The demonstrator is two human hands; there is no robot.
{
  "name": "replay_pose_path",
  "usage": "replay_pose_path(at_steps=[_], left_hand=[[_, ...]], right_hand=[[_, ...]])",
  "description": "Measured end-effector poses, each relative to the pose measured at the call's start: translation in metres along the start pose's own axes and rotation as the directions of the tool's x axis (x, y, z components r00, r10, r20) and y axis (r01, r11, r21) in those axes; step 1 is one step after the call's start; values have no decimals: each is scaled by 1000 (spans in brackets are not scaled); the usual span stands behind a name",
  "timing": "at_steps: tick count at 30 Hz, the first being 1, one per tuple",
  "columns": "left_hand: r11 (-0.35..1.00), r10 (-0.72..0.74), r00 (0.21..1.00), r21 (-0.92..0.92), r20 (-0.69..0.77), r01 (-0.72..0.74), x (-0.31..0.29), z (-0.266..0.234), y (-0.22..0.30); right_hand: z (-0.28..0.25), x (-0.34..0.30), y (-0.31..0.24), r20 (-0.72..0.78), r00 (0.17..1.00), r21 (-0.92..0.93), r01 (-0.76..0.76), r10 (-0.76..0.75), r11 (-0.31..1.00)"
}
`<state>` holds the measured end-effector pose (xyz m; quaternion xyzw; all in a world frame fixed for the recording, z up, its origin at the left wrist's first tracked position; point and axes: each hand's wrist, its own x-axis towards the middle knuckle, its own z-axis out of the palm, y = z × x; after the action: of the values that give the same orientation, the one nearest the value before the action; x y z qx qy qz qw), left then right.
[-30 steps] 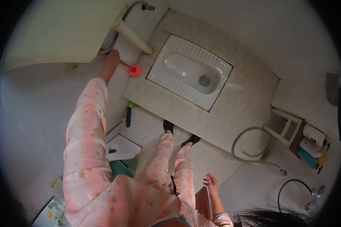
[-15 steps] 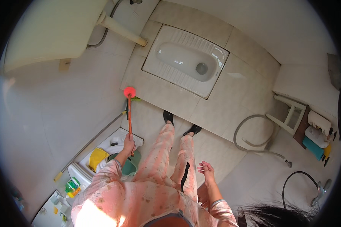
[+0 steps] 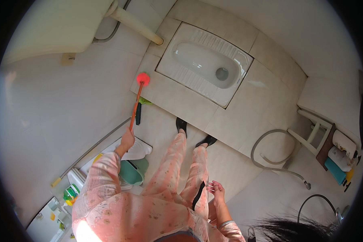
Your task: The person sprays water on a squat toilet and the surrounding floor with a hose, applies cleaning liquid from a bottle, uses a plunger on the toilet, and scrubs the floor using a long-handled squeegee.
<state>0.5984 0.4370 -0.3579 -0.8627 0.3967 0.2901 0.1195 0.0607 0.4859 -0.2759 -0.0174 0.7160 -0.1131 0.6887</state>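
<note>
A toilet brush [image 3: 136, 105] with a round pinkish-red head and an orange-brown handle points away from me at the left. My left hand [image 3: 128, 139] is closed around the handle's near end. The brush head appears over the left part of the raised tiled step, and I cannot tell whether it touches the tiles. To its right, a white squat toilet [image 3: 168, 63] is set into the step. My right hand [image 3: 217, 191] hangs beside my right leg, fingers apart and holding nothing.
Below my left arm is a green basin [image 3: 135, 172]. A mop pole [image 3: 94, 150] leans along the left wall. At the right, a grey hose [image 3: 253, 146] loops over the step's edge near a white stool [image 3: 306, 139] and several bottles. A pipe [image 3: 139, 27] descends behind the toilet.
My left hand has moved forward and slightly left with the toilet brush, carrying its head farther over the step. The right hand has dropped a little lower in the view.
</note>
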Motion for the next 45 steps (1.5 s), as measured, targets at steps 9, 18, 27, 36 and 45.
replay_pose_path(at_steps=[9, 18, 27, 36, 45], left_hand=[[998, 55, 997, 45, -62, -52, 145, -97, 67], [989, 44, 995, 135, 87, -56, 67, -75, 43], [975, 153, 977, 136, 151, -174, 37, -44, 32], [962, 236, 972, 141, 2, -234, 141, -74, 97], [972, 206, 977, 123, -50, -199, 152, -86, 118]], right_hand=[[40, 0, -16, 85, 996, -21, 32, -30, 999], [66, -2, -8, 86, 995, -6, -44, 44, 999], [76, -3, -19, 31, 999, 75, -10, 8, 997], [79, -2, -16, 53, 999, 94, 1, -6, 996], [83, 2, -6, 61, 998, 164, -44, 34, 986]])
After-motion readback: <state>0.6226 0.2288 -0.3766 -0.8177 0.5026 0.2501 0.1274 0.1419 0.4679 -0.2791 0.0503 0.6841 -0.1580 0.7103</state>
